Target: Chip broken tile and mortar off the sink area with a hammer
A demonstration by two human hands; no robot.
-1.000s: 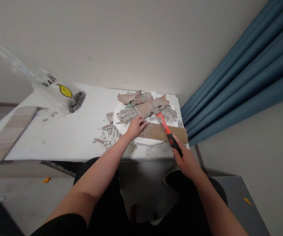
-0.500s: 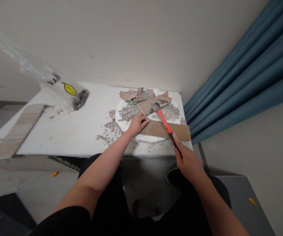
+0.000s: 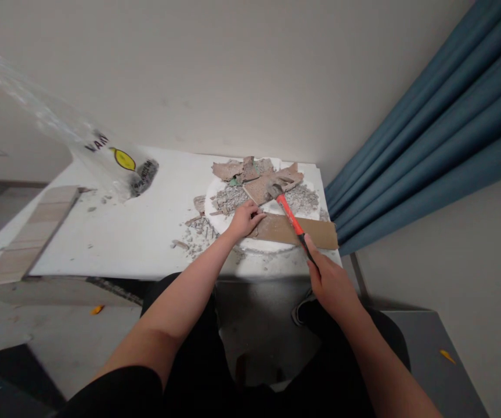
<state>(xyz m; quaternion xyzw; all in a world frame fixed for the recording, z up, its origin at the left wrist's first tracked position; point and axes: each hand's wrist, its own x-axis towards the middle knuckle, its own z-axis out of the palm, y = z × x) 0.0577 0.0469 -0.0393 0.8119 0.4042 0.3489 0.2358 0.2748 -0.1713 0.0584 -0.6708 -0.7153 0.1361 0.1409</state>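
Note:
My right hand (image 3: 331,278) is wrapped round the black grip of a claw hammer (image 3: 290,215) with a red handle. The hammer's grey head is over or against a broken brown slab (image 3: 261,187); I cannot tell whether they touch. My left hand (image 3: 245,218) is closed at the left end of a flat tan board (image 3: 291,231), thumb and fingers drawn together; what they pinch is hidden. Under the board lies a round white slab (image 3: 215,219). Grey rubble (image 3: 305,198) and more broken brown pieces (image 3: 241,169) cover its far side.
A clear plastic bag (image 3: 102,157) with a yellow lemon print stands left on the white table (image 3: 128,238), with grey matter at its bottom. A wood-patterned plank (image 3: 32,232) lies at the left end. Loose crumbs (image 3: 189,247) lie beside the round slab. A blue curtain (image 3: 428,128) hangs at the right.

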